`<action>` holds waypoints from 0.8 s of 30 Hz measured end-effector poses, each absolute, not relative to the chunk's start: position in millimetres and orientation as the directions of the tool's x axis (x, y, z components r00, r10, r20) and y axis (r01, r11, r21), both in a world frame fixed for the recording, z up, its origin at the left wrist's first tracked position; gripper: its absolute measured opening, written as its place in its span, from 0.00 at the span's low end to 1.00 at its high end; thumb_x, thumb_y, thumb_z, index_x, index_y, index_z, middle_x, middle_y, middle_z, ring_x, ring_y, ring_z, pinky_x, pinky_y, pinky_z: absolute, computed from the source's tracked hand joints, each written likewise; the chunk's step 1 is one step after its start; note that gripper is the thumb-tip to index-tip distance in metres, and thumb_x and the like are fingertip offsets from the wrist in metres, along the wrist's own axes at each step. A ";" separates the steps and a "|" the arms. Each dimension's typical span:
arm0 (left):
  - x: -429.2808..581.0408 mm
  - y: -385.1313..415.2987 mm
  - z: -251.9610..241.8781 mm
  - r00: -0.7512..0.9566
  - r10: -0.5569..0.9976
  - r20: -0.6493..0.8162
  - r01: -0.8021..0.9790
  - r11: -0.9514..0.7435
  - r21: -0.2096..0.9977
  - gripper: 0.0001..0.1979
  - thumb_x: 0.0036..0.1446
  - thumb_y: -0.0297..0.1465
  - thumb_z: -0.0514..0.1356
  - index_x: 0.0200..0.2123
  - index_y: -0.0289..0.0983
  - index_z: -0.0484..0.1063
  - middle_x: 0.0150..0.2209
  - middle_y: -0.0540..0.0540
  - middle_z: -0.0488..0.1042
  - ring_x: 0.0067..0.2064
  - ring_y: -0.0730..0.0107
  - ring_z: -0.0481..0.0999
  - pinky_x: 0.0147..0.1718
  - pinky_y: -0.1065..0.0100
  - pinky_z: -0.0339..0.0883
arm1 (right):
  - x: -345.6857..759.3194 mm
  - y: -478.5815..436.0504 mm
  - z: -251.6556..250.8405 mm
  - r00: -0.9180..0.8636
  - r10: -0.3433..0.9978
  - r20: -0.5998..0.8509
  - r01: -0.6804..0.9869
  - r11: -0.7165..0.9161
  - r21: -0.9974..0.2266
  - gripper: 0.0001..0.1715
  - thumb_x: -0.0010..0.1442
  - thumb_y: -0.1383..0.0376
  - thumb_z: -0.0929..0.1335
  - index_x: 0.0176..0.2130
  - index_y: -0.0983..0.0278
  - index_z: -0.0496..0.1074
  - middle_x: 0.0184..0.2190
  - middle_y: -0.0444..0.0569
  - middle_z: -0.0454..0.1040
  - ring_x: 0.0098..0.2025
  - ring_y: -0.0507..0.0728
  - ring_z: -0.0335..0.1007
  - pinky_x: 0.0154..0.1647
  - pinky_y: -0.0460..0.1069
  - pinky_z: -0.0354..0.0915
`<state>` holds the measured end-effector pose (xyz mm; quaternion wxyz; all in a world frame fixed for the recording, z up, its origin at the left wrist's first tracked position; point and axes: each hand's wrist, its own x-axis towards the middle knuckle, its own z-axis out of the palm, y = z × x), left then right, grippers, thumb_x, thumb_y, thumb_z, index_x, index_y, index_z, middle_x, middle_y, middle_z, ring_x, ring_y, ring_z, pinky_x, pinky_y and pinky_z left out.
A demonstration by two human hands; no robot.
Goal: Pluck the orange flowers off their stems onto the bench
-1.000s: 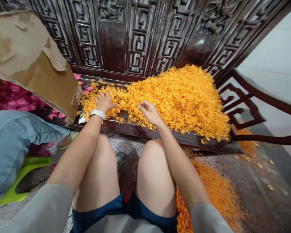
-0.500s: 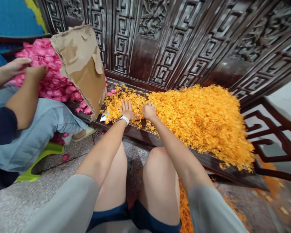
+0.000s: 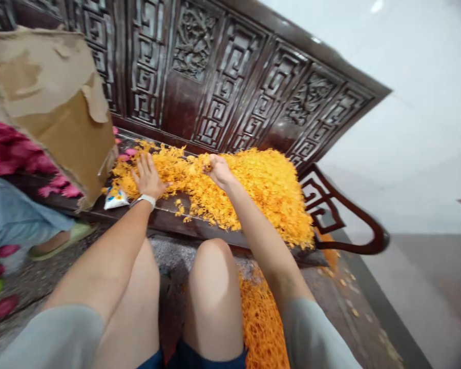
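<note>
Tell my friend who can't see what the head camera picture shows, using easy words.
A person's left hand, wearing a white watch, lies flat on a big pile of orange petals on a dark carved wooden bench. The right hand pinches some petals. A torn piece of cardboard sits beside pink petals.

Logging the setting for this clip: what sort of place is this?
Probably an indoor room in a home or small hall, used for handwork with flowers. A carved dark wood bench is heaped with orange petals, pink petals are piled beside it, and the floor is speckled stone.
</note>
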<state>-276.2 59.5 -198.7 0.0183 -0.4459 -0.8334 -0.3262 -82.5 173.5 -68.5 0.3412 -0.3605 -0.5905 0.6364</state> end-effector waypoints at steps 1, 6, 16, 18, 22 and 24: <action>-277.0 59.6 -200.7 -0.606 0.723 0.330 0.751 0.384 0.538 0.63 0.62 0.48 0.69 0.80 0.26 0.31 0.80 0.26 0.34 0.81 0.36 0.36 0.74 0.31 0.39 | -75.7 172.1 -63.7 -0.511 0.856 -0.078 -0.074 -0.134 -0.988 0.15 0.73 0.65 0.63 0.32 0.60 0.60 0.24 0.40 0.65 0.26 0.51 0.63 0.32 0.45 0.65; -271.4 61.4 -209.1 -0.552 0.737 0.390 0.801 0.337 0.496 0.59 0.63 0.48 0.66 0.80 0.27 0.33 0.80 0.28 0.41 0.78 0.34 0.48 0.74 0.38 0.47 | -41.9 175.9 -35.8 -0.451 0.884 -0.122 -0.224 -0.244 -0.944 0.16 0.73 0.67 0.64 0.31 0.60 0.59 0.21 0.39 0.63 0.23 0.50 0.59 0.28 0.44 0.63; -268.3 64.5 -203.6 -0.605 0.749 0.272 0.753 0.426 0.502 0.62 0.60 0.51 0.69 0.79 0.34 0.31 0.81 0.27 0.37 0.75 0.35 0.59 0.70 0.43 0.57 | -26.1 180.9 12.8 -0.452 0.885 -0.115 -0.230 -0.241 -0.943 0.14 0.66 0.77 0.58 0.36 0.58 0.56 0.19 0.35 0.55 0.18 0.48 0.46 0.21 0.41 0.49; -270.7 63.5 -203.1 -0.623 0.749 0.227 0.727 0.447 0.522 0.63 0.59 0.49 0.70 0.79 0.33 0.31 0.79 0.25 0.47 0.75 0.37 0.60 0.69 0.45 0.59 | -23.3 180.9 22.6 -0.390 0.909 -0.146 -0.207 -0.241 -0.948 0.11 0.70 0.73 0.58 0.37 0.58 0.56 0.18 0.33 0.50 0.17 0.48 0.41 0.19 0.41 0.44; -271.5 63.7 -202.5 -0.631 0.760 0.152 0.704 0.479 0.524 0.57 0.59 0.45 0.70 0.77 0.30 0.39 0.71 0.23 0.65 0.72 0.39 0.66 0.66 0.48 0.64 | -17.2 182.2 38.5 -0.290 0.945 -0.150 -0.124 -0.192 -0.973 0.13 0.74 0.57 0.63 0.37 0.58 0.57 0.18 0.31 0.45 0.17 0.47 0.33 0.18 0.42 0.37; -270.9 64.7 -201.0 -0.629 0.767 0.131 0.707 0.493 0.508 0.57 0.59 0.45 0.69 0.77 0.30 0.38 0.68 0.22 0.68 0.70 0.39 0.69 0.64 0.49 0.65 | -17.2 184.3 42.8 -0.256 0.961 -0.102 -0.076 -0.125 -0.989 0.20 0.71 0.52 0.67 0.35 0.57 0.56 0.17 0.30 0.44 0.18 0.47 0.33 0.17 0.43 0.37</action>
